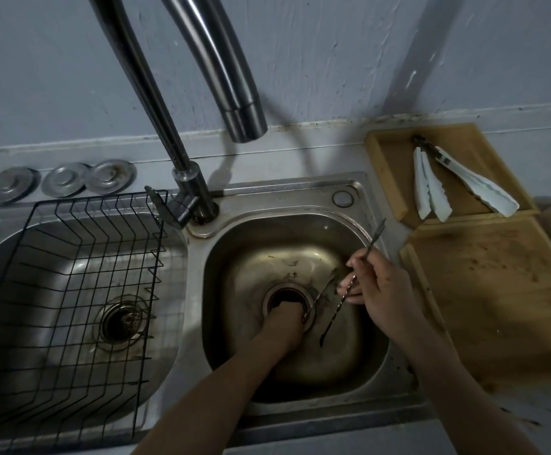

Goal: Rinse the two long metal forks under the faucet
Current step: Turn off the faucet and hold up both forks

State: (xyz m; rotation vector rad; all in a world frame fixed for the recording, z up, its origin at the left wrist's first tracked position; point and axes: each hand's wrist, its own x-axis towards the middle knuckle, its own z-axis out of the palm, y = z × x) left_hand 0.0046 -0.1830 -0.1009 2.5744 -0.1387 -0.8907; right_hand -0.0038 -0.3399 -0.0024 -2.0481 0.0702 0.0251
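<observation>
My right hand [385, 290] is closed around two long thin metal forks over the right sink basin [234, 257]. One fork [375, 236] sticks up and to the right out of my fingers, and its lower part slants down toward the drain [287, 295]. The other fork [334, 318] has a twisted stem and points down-left above the basin floor. My left hand [285, 323] reaches down to the drain with its fingers hidden inside the opening. High above the basin is the faucet spout [247, 126], and no water shows beneath it.
The faucet lever [165, 208] sits at the base between the basins. A black wire rack [80, 274] fills the left basin. Three round metal lids [60, 178] lie behind it. Wooden boards [484, 290] lie on the right, the far one holding white-tipped tongs [457, 178].
</observation>
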